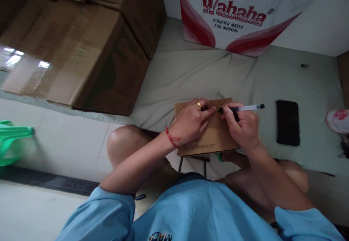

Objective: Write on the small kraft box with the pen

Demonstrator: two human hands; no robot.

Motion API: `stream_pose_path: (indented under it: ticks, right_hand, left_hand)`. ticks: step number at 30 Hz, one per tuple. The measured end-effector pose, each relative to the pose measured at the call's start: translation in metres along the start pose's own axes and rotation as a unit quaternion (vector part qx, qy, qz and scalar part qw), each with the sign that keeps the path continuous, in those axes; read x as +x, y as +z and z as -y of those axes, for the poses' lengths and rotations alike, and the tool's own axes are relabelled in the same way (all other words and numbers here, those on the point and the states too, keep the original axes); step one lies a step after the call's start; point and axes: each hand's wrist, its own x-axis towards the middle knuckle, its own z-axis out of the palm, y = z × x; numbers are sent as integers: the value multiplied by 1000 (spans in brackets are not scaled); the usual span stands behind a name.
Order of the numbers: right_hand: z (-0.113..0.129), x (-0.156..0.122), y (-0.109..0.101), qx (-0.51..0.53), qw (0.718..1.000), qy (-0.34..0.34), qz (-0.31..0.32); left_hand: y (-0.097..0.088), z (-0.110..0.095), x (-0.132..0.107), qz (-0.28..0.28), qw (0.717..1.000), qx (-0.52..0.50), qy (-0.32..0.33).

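Note:
A flat brown cardboard box, with small printed text near its lower left, lies at the grey sheet's edge in front of me. My left hand, wearing a gold ring and a red string bracelet, presses on its top left with bent fingers close together. A dark spot shows between those fingers; I cannot make out what it is. In my right hand a gel pen is pinched, its black tip at the cardboard, just right of the left fingertips. The pen's other end points right.
A black phone lies to the right on the sheet. Large taped cartons stand at left, and a Wahaha water carton at the back. A green plastic object is on the floor at far left. Stool legs show below.

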Motion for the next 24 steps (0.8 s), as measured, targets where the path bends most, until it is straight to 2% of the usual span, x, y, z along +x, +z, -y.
stream_pose_path:
  ticks: [5, 15, 22, 24]
  right_hand:
    - [-1, -1, 1, -12, 999, -35, -23]
    - [0, -3, 1, -49, 995, -53, -63]
    - [-3, -10, 3, -74, 986, -15, -147]
    - [-4, -9, 3, -52, 988, -12, -145]
  left_hand:
    - [0, 0, 0, -10, 1000, -1, 2]
    - [0, 0, 0, -11, 1000, -9, 1]
    - [1, 0, 0, -8, 1000, -5, -1]
    - [0, -1, 1, -7, 1000, -3, -1]
